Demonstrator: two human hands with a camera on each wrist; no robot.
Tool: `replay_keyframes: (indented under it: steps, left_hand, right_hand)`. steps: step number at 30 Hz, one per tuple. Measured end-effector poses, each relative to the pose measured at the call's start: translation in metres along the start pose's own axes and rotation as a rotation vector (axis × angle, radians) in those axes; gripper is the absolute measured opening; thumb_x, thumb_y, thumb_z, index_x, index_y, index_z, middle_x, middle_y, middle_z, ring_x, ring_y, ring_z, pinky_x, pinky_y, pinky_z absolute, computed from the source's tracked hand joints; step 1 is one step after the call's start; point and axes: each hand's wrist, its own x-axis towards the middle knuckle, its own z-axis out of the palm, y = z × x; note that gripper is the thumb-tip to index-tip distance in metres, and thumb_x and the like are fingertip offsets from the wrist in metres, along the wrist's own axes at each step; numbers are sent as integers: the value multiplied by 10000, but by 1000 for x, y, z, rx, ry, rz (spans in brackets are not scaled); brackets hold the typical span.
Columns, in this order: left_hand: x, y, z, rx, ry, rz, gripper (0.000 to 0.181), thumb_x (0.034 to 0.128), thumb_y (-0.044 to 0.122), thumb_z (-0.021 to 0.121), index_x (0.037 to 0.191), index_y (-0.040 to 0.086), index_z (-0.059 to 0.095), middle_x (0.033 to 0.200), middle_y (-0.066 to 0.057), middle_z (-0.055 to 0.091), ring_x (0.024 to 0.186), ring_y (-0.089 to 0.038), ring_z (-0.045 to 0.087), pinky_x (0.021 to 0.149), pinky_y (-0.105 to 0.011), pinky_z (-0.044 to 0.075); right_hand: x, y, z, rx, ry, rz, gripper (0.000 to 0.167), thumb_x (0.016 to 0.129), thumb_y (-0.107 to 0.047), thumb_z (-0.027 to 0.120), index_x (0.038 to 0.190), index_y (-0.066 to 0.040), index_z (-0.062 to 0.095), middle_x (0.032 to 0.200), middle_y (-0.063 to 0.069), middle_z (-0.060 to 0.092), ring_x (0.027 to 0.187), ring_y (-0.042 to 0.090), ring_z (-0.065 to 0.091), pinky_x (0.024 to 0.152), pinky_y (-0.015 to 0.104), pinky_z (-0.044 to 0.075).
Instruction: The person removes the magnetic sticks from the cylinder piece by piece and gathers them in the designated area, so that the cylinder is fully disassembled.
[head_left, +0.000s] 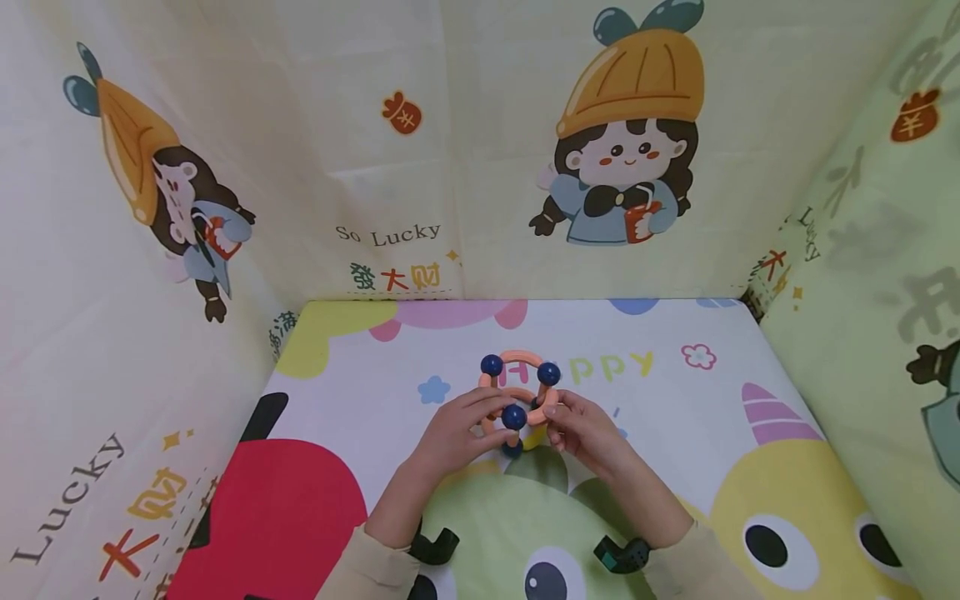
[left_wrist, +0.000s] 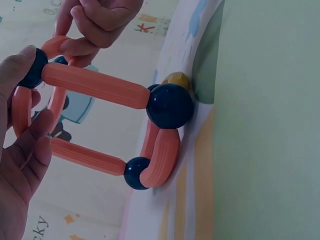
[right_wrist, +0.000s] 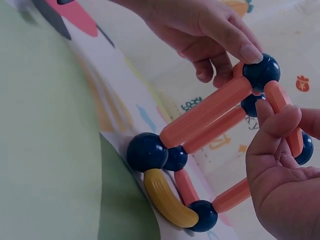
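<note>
A frame of magnetic balls and rods (head_left: pixel 517 357) stands on the printed tabletop, its joints dark blue balls and most rods salmon-orange. My left hand (head_left: pixel 453 429) grips its near upper ball (right_wrist: pixel 261 72), thumb on one side, as the right wrist view shows. On the other side, my right hand (head_left: pixel 588 433) pinches a curved salmon rod (right_wrist: pixel 283 117) between thumb and fingers; one end of that rod meets the ball at my left thumb. Straight salmon rods (left_wrist: pixel 97 85) run down to the lower balls (left_wrist: pixel 170 106). Low in the frame, a curved yellow rod (right_wrist: pixel 167 197) joins two balls.
Cartoon-printed cloth walls (head_left: pixel 495 183) enclose the table at the back and both sides. The tabletop (head_left: pixel 645 417) carries printed shapes and letters. Dark wrist cameras (head_left: pixel 621 554) sit on both wrists.
</note>
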Motion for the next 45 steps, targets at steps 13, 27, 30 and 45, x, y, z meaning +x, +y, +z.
replay_keyframes:
  steps: [13, 27, 30, 45]
  left_hand:
    - [-2, 0, -1, 33, -15, -26, 534, 785, 286, 834, 1276, 161, 665, 1312, 32, 649, 1197, -93, 606, 928, -287, 539]
    - [-2, 1, -5, 52, -23, -46, 554, 819, 317, 806, 1331, 199, 628, 1342, 21, 594, 1096, -101, 619, 807, -212, 545]
    - [-4, 0, -5, 62, -13, -51, 575, 834, 369, 785, 1363, 235, 602, 1365, -1, 569, 1114, -126, 614, 777, -194, 542]
    - [-15, -39, 3, -141, 307, -294, 316, 1013, 157, 523, 1314, 155, 618, 1304, -51, 586, 1010, -186, 626, 810, -313, 551]
  right_hand:
    - [0, 0, -2, -68, 30, -2, 235, 1038, -188, 512, 1218, -37, 514, 785, -39, 645, 604, 78, 556, 600, 182, 506]
    - [-3, 2, -23, -120, 173, 90, 274, 1016, -260, 554, 1201, -63, 511, 875, -27, 652, 644, 121, 557, 644, 223, 510]
    - [-3, 1, -30, -125, 202, 98, 294, 1007, -256, 572, 1230, -71, 521, 905, -13, 661, 653, 133, 541, 658, 245, 509]
    - [3, -3, -75, -388, 346, 164, 578, 973, -318, 632, 1421, -59, 374, 988, 18, 653, 761, 178, 559, 693, 253, 515]
